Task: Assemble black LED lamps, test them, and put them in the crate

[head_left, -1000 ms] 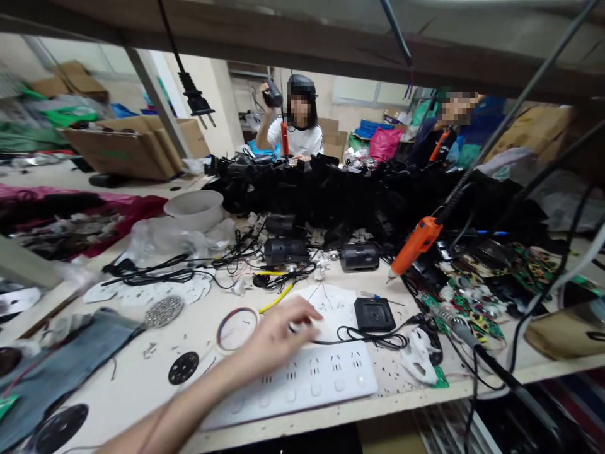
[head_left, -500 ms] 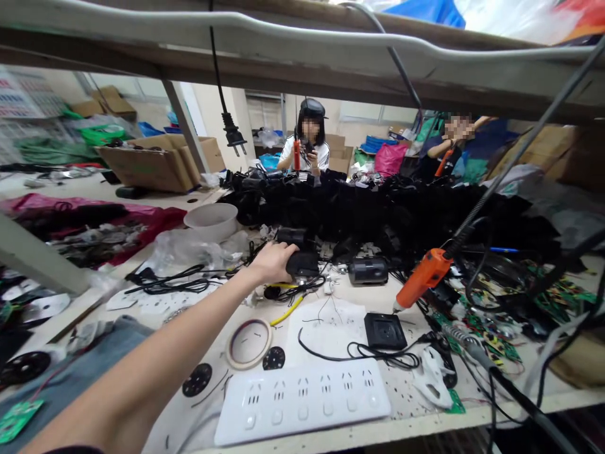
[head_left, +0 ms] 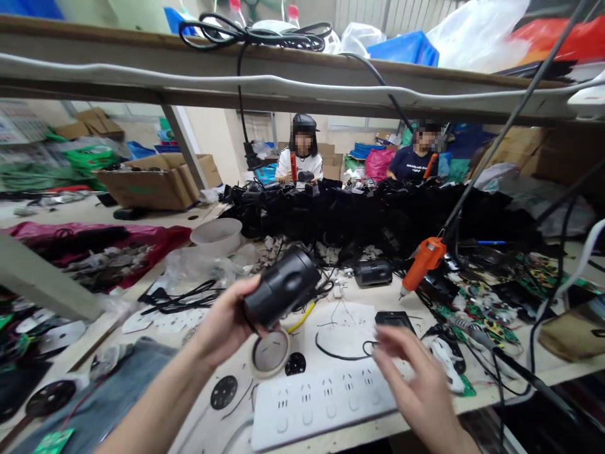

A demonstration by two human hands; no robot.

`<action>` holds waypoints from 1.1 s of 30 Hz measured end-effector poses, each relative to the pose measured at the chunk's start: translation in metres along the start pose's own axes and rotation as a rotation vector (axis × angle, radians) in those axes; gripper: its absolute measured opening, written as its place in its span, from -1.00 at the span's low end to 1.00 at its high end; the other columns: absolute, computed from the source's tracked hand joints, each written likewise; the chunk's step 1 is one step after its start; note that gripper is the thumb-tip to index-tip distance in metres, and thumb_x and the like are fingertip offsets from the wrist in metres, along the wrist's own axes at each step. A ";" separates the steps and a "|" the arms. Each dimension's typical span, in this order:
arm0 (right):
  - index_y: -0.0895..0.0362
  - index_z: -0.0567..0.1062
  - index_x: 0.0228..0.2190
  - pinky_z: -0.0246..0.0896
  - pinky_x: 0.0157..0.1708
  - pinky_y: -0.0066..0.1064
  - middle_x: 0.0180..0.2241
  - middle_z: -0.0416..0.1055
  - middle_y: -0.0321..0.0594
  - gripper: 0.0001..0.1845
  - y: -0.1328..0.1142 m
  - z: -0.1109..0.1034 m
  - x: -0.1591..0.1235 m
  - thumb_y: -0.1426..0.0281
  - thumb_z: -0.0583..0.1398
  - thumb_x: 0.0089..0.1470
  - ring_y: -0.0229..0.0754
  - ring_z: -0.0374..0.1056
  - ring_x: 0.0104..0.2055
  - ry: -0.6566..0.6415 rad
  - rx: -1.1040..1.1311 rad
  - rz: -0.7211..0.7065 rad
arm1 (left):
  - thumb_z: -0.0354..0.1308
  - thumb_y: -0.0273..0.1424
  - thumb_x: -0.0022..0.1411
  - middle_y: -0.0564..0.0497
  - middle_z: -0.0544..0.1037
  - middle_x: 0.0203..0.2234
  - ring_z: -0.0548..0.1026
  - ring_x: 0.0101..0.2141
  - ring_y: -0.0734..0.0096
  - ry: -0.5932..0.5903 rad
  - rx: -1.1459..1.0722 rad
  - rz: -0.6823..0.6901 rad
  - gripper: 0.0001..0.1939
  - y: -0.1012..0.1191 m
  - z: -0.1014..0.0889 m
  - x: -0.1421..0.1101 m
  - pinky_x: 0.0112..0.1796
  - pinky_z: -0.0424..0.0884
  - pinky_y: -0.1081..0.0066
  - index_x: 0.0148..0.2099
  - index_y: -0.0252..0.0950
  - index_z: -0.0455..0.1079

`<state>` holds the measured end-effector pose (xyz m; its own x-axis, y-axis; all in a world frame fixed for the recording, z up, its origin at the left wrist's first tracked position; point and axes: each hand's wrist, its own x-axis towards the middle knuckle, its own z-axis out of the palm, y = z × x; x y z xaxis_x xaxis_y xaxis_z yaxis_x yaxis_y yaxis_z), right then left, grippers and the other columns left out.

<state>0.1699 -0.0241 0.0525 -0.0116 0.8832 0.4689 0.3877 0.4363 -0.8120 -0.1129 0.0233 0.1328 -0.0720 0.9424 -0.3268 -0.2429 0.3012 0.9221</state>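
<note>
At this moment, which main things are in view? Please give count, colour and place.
held housing: one, black, centre
resting housing: one, black, right of centre
power strip: one, white, front centre
tape roll: one, beige, behind power strip
nearest screwdriver: one, orange, right side
circuit boards: several, green, right, lower left
bowl: one, whitish, left of centre
large pile: one, black, at back
open box: one, brown, far left
co-workers: two, white and dark shirts, background
left hand: one, bare, around held housing
right hand: one, bare, near power strip

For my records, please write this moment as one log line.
left hand: holds black cylinder; right hand: near power strip; orange tool: hanging
</note>
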 end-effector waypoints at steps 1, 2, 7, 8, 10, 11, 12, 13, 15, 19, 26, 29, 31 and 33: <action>0.07 0.42 -0.03 0.46 -0.26 -0.23 -0.14 0.45 -0.05 -0.60 0.000 0.013 0.017 0.16 0.20 0.14 -0.07 0.46 -0.20 -0.076 0.140 0.100 | 0.17 -0.05 -0.07 -0.05 0.54 -0.48 0.46 -0.57 0.25 -0.008 0.008 0.015 -0.50 -0.013 0.002 -0.003 -0.62 0.27 0.38 -0.14 -0.26 0.37; 0.07 0.33 0.06 0.48 -0.27 -0.20 -0.07 0.42 0.00 -0.45 0.001 0.024 0.033 0.08 0.19 0.11 -0.05 0.47 -0.18 -0.163 0.311 0.232 | 0.20 -0.07 -0.07 -0.05 0.55 -0.40 0.49 -0.49 0.24 -0.024 0.051 0.069 -0.50 -0.025 0.004 -0.006 -0.57 0.32 0.37 -0.12 -0.24 0.37; 0.01 0.30 0.12 0.38 -0.19 -0.15 -0.02 0.38 -0.06 -0.26 0.001 0.047 0.070 -0.18 0.04 0.07 -0.02 0.40 -0.11 -0.484 0.594 0.582 | 0.33 -0.31 -0.05 -0.08 0.49 -0.06 0.46 -0.12 0.10 -0.103 0.729 0.614 -0.41 -0.077 0.007 -0.010 -0.15 0.42 0.19 0.07 -0.14 0.31; 0.01 0.36 0.08 0.33 -0.13 -0.15 -0.03 0.40 -0.09 -0.28 0.003 0.046 0.071 -0.17 0.09 0.05 -0.01 0.37 -0.07 -0.506 0.543 0.592 | 0.30 -0.36 -0.01 -0.10 0.45 0.00 0.43 -0.06 0.08 -0.114 0.864 0.772 -0.42 -0.086 0.007 -0.008 -0.09 0.39 0.13 0.10 -0.12 0.30; 0.02 0.43 0.02 0.21 0.01 -0.17 -0.04 0.42 -0.14 -0.33 0.011 0.044 0.071 -0.09 0.23 -0.03 0.01 0.32 0.00 -0.511 0.438 0.566 | 0.22 -0.44 0.08 -0.13 0.39 0.07 0.37 0.00 0.05 -0.145 1.061 0.996 -0.45 -0.102 0.009 -0.001 -0.05 0.37 0.07 0.14 -0.08 0.30; 0.02 0.43 0.01 0.16 0.05 -0.19 -0.05 0.43 -0.16 -0.35 0.017 0.043 0.070 -0.02 0.29 -0.07 0.01 0.31 0.02 -0.506 0.400 0.538 | 0.20 -0.43 0.11 -0.14 0.38 0.09 0.36 0.01 0.04 -0.165 1.118 1.033 -0.46 -0.107 0.011 0.003 -0.04 0.37 0.05 0.16 -0.08 0.29; 0.03 0.43 0.01 0.14 0.07 -0.20 -0.05 0.43 -0.17 -0.35 0.024 0.042 0.070 0.04 0.33 -0.10 0.00 0.30 0.03 -0.497 0.372 0.514 | 0.21 -0.41 0.12 -0.16 0.36 0.09 0.35 0.03 0.03 -0.183 1.148 1.011 -0.44 -0.111 0.014 0.007 -0.04 0.38 0.05 0.18 -0.10 0.26; 0.04 0.43 0.01 0.14 0.07 -0.21 -0.06 0.44 -0.17 -0.34 0.032 0.041 0.069 0.09 0.36 -0.13 -0.01 0.31 0.02 -0.487 0.353 0.500 | 0.22 -0.35 0.11 -0.18 0.35 0.10 0.34 0.05 0.01 -0.200 1.153 0.951 -0.40 -0.114 0.018 0.010 -0.02 0.37 0.05 0.21 -0.14 0.22; 0.05 0.39 0.06 0.18 0.04 -0.21 -0.10 0.45 -0.18 -0.28 0.047 0.040 0.068 0.17 0.38 -0.16 -0.05 0.35 -0.04 -0.467 0.332 0.510 | 0.26 -0.23 0.08 -0.22 0.33 0.14 0.31 0.11 -0.01 -0.244 1.132 0.758 -0.28 -0.116 0.027 0.018 0.04 0.33 0.06 0.26 -0.22 0.13; 0.06 0.37 0.07 0.28 -0.03 -0.22 -0.15 0.50 -0.19 -0.22 0.062 0.034 0.063 0.26 0.42 -0.23 -0.05 0.43 -0.09 -0.381 0.302 0.446 | 0.27 -0.24 0.01 -0.20 0.38 0.12 0.39 0.07 0.02 -0.316 1.098 0.442 -0.19 -0.113 0.042 0.030 0.03 0.33 0.13 0.28 -0.26 0.08; 0.11 0.50 -0.10 0.40 -0.16 -0.20 -0.23 0.56 -0.14 -0.48 0.066 0.031 0.055 0.27 0.39 -0.16 0.02 0.50 -0.19 -0.225 0.170 0.284 | 0.28 -0.26 -0.03 -0.13 0.48 0.02 0.46 -0.03 0.09 -0.304 1.123 0.451 -0.22 -0.113 0.054 0.042 -0.05 0.36 0.20 0.25 -0.22 0.17; 0.09 0.54 -0.17 0.40 -0.14 -0.09 -0.26 0.55 -0.12 -0.59 0.063 0.028 0.048 0.33 0.38 -0.14 0.06 0.48 -0.19 -0.094 0.068 0.204 | 0.27 -0.20 -0.03 -0.15 0.50 -0.02 0.48 -0.07 0.06 -0.285 1.183 0.453 -0.22 -0.114 0.056 0.046 -0.07 0.37 0.18 0.25 -0.23 0.20; 0.07 0.53 -0.18 0.27 0.02 0.01 -0.18 0.49 -0.08 -0.68 0.057 0.015 0.048 0.37 0.33 -0.06 0.08 0.39 -0.06 0.046 -0.006 0.130 | 0.27 -0.17 -0.03 -0.17 0.49 0.00 0.45 -0.02 0.04 -0.280 1.202 0.431 -0.21 -0.114 0.056 0.048 -0.02 0.35 0.16 0.25 -0.27 0.22; 0.07 0.46 -0.11 0.15 0.12 0.03 -0.05 0.37 -0.03 -0.66 0.053 -0.005 0.057 0.37 0.28 0.02 0.05 0.28 0.06 0.318 -0.101 0.039 | 0.25 -0.14 -0.01 -0.19 0.46 0.03 0.41 0.02 0.02 -0.293 1.209 0.376 -0.20 -0.112 0.055 0.048 0.02 0.32 0.15 0.26 -0.30 0.20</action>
<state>0.1941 0.0488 0.0380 0.2869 0.7940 0.5360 0.4717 0.3698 -0.8004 -0.0360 0.0425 0.0252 0.3054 0.9477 -0.0929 0.7778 -0.1919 0.5986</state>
